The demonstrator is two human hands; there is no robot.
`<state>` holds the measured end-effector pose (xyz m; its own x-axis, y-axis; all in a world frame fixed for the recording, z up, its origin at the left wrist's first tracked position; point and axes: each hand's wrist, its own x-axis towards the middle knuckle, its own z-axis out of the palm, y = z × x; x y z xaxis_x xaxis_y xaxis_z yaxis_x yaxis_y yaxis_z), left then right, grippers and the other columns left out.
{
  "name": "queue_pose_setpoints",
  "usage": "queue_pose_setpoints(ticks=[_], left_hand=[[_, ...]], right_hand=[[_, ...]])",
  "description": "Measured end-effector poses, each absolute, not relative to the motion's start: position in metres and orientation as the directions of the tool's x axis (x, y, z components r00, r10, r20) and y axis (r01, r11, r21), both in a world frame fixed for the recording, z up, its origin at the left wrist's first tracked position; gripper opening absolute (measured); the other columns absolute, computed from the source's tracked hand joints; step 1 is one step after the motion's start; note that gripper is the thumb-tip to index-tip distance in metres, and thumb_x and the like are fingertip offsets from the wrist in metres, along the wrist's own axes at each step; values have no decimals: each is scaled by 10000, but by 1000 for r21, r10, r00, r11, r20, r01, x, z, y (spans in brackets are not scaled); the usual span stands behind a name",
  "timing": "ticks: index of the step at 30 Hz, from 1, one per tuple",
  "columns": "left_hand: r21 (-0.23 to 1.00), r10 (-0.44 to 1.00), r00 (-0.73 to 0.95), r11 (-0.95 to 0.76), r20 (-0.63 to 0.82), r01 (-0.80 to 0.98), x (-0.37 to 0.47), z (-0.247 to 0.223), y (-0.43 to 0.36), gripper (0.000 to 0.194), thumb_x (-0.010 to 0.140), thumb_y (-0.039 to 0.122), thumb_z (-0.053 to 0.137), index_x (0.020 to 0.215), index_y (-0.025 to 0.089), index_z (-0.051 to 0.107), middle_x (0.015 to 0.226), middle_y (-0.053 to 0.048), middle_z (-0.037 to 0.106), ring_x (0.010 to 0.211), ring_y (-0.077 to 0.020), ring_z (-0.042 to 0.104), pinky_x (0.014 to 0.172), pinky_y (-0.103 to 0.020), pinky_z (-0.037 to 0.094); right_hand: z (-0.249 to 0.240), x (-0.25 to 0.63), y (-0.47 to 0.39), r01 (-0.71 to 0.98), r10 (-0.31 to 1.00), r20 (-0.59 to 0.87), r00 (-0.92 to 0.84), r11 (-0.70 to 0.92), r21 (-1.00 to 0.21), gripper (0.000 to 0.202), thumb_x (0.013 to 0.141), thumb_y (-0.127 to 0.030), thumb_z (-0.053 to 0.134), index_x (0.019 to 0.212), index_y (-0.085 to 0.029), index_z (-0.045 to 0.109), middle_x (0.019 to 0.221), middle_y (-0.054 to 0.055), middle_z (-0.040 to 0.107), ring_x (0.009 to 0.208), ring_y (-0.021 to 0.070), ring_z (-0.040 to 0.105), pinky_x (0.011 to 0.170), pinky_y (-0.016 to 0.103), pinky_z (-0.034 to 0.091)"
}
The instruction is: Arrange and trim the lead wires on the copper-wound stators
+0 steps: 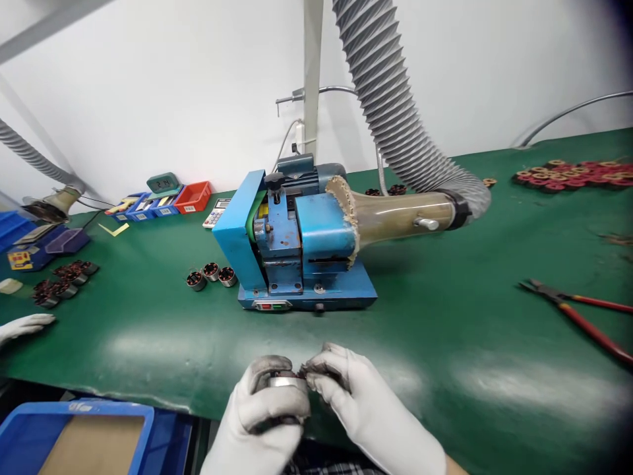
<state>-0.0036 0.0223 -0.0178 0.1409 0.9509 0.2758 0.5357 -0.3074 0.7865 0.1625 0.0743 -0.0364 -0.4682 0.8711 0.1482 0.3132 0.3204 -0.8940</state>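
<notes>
My left hand, in a white glove with darkened fingertips, is wrapped around a motor stator with a silvery metal ring and dark windings. Its fingers hide much of the part. Close by on the right, my gloved right hand has thumb and fingers pinched together at the stator's edge. What lies between those fingertips is too small to make out. Both hands are above the near edge of the green table, in front of the blue belt-driven machine.
Three stators stand left of the machine, with more stators farther left. A grey duct hose joins the machine. Red-handled cutters and reddish rings lie right. A co-worker's gloved hand rests left, above a blue crate.
</notes>
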Motion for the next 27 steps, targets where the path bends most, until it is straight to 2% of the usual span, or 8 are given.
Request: queue_pose_setpoints(ticks=[4, 7, 10, 13, 17, 20, 23, 27], left_hand=[[682, 864, 226, -496, 450, 537, -2, -25, 23, 218, 699, 38, 555, 821, 213, 599, 1018, -34, 518, 928, -110, 563, 778, -185, 495], [518, 861, 99, -389, 500, 762, -2, -30, 24, 533, 613, 157, 681, 1108, 221, 496, 1040, -75, 485, 929, -141, 553, 777, -233, 509], [395, 861, 93, -322, 500, 861, -4, -34, 26, 717, 470, 241, 774, 1121, 225, 474, 1095, -81, 466, 969, -171, 546, 805, -269, 513], [563, 884, 87, -366, 460, 741, -6, -39, 28, 642, 542, 145, 727, 1118, 255, 465, 1120, -49, 514, 1000, -143, 558, 834, -224, 503], [744, 911, 42, -361, 410, 562, -4, -38, 27, 369, 662, 64, 606, 990, 220, 546, 1049, -37, 562, 917, -118, 597, 711, -165, 526], [667, 839, 19, -446, 544, 597, -5, -36, 23, 369, 712, 92, 572, 1056, 220, 528, 998, -56, 556, 923, -137, 585, 739, -223, 529], [575, 848, 54, -403, 528, 712, -8, -37, 22, 562, 598, 165, 715, 1110, 239, 497, 1133, -79, 487, 1091, -199, 498, 880, -304, 482], [810, 940, 89, -329, 328, 485, -6, -32, 26, 297, 615, 98, 663, 872, 175, 536, 887, -26, 562, 850, -115, 578, 749, -206, 512]], right_hand=[[-35, 164, 74, 290, 871, 223, -437, 371, -882, 212, 854, -227, 388, 861, -175, 593, 847, 58, 541, 821, 151, 503, 741, 275, 391], [-33, 165, 76, 236, 867, 162, -472, 301, -924, 205, 849, -240, 409, 794, -161, 590, 782, 48, 534, 763, 143, 504, 705, 273, 392], [-34, 165, 76, 141, 865, 101, -492, 194, -971, 208, 842, -269, 436, 763, -149, 587, 748, 42, 525, 706, 131, 510, 660, 261, 404], [-39, 163, 74, 63, 896, 189, -402, 233, -970, 171, 827, -245, 452, 882, -160, 589, 826, 50, 560, 750, 129, 535, 678, 242, 424], [-41, 160, 72, 186, 856, 351, -380, 442, -877, 155, 827, -187, 443, 834, -178, 598, 768, 36, 553, 752, 125, 514, 685, 230, 407], [-35, 158, 74, 175, 875, 225, -429, 325, -929, 169, 833, -199, 434, 784, -151, 589, 737, 40, 520, 714, 126, 500, 669, 242, 398], [-31, 156, 75, 34, 863, 50, -503, 78, -996, 217, 830, -278, 442, 723, -121, 548, 714, 37, 475, 654, 121, 485, 609, 241, 395], [-37, 152, 73, 134, 883, 76, -463, 154, -979, 239, 849, -269, 406, 700, -129, 529, 718, 46, 480, 686, 136, 480, 650, 260, 387]])
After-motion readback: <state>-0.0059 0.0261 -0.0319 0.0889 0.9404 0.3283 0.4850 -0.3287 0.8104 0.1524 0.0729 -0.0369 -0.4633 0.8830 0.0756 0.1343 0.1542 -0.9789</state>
